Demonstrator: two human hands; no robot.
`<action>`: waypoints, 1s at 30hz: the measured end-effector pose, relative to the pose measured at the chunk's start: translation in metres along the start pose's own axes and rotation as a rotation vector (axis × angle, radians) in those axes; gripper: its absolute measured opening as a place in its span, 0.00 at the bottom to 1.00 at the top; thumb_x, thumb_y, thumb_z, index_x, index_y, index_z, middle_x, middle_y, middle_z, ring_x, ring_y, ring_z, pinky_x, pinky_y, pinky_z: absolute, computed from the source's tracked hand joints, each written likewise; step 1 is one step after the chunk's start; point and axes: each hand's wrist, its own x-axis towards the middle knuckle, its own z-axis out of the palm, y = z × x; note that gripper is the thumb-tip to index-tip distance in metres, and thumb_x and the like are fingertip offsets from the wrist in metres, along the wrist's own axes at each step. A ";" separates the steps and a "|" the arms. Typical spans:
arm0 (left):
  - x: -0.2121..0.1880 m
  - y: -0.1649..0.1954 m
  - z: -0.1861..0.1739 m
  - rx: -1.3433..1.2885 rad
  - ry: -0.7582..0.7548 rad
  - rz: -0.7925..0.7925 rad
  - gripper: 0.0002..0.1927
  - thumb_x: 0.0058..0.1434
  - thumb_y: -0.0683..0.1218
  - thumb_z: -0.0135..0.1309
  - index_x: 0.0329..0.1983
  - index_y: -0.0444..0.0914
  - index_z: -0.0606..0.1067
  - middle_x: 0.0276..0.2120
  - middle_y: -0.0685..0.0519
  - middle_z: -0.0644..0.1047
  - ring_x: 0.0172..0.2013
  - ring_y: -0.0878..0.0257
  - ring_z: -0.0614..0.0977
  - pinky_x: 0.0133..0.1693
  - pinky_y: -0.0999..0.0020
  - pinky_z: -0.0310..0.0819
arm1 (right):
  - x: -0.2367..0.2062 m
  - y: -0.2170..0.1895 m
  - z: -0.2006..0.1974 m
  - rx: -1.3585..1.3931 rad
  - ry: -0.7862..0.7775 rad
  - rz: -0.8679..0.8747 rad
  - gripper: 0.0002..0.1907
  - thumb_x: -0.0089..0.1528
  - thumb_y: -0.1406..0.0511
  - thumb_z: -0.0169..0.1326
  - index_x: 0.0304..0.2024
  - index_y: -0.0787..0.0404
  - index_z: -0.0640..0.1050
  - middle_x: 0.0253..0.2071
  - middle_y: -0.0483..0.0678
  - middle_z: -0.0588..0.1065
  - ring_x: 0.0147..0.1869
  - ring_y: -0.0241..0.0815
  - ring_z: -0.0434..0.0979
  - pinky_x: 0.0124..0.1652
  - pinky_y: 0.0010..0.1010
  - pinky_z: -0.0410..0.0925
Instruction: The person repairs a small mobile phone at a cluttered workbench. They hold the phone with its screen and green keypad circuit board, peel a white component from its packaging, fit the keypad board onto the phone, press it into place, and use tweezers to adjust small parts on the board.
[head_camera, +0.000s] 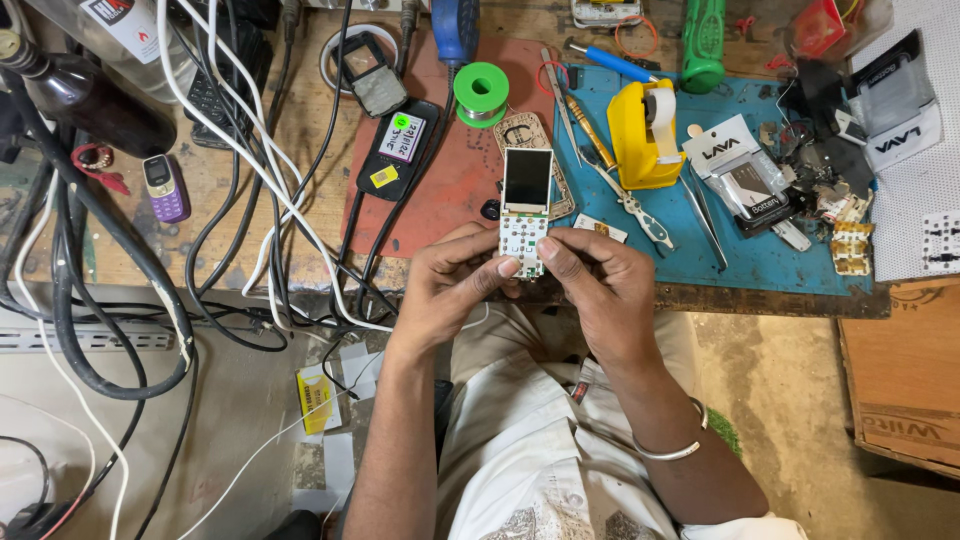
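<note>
1. The left hand (452, 285) grips the lower left edge of the bare phone board (525, 212), thumb tip pressed against its keypad face
2. The right hand (598, 283) grips the lower right edge of the same board, thumb and forefinger pinched on it; a metal bangle (672, 451) sits on that wrist
3. The phone board is held upright between both hands, just above the near edge of the workbench (210, 190). Its dark screen is at the top and its white keypad contacts are below
4. Behind the board lies a reddish mat (470, 170). On it rest a black phone back with stickers (398, 148) and a green solder spool (481, 94)
5. To the right lies a blue mat (690, 250). It carries a yellow tape dispenser (645, 132), tweezers (632, 205), a blue-handled screwdriver (610, 60) and a packaged battery (742, 178)
6. A green tool handle (703, 42) stands at the far edge of the blue mat
7. To the left, a small purple phone (165, 187) lies on the bench near a dark bottle (85, 95); black and white cables (250, 170) cross that side and hang over the bench edge
8. A cardboard box (905, 375) stands at the right, below bench level
</note>
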 end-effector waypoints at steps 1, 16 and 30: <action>0.000 0.000 0.000 -0.001 0.002 -0.003 0.17 0.66 0.38 0.59 0.56 0.27 0.77 0.43 0.51 0.76 0.39 0.64 0.81 0.40 0.70 0.82 | 0.000 0.000 0.000 0.000 -0.002 -0.003 0.11 0.66 0.68 0.60 0.47 0.70 0.82 0.31 0.38 0.75 0.28 0.22 0.63 0.27 0.17 0.57; 0.007 -0.007 0.006 -0.055 0.143 0.000 0.07 0.66 0.39 0.60 0.43 0.28 0.81 0.40 0.52 0.78 0.37 0.66 0.81 0.35 0.71 0.81 | 0.004 -0.015 -0.018 -0.481 0.060 -0.264 0.10 0.67 0.66 0.61 0.48 0.65 0.83 0.37 0.45 0.81 0.36 0.27 0.72 0.36 0.19 0.66; 0.009 -0.008 0.016 -0.043 0.178 0.001 0.07 0.66 0.40 0.61 0.43 0.29 0.81 0.39 0.53 0.79 0.37 0.68 0.81 0.35 0.72 0.79 | -0.002 -0.029 -0.011 -0.446 -0.018 -0.345 0.14 0.66 0.67 0.61 0.54 0.64 0.81 0.42 0.46 0.79 0.31 0.25 0.65 0.30 0.20 0.60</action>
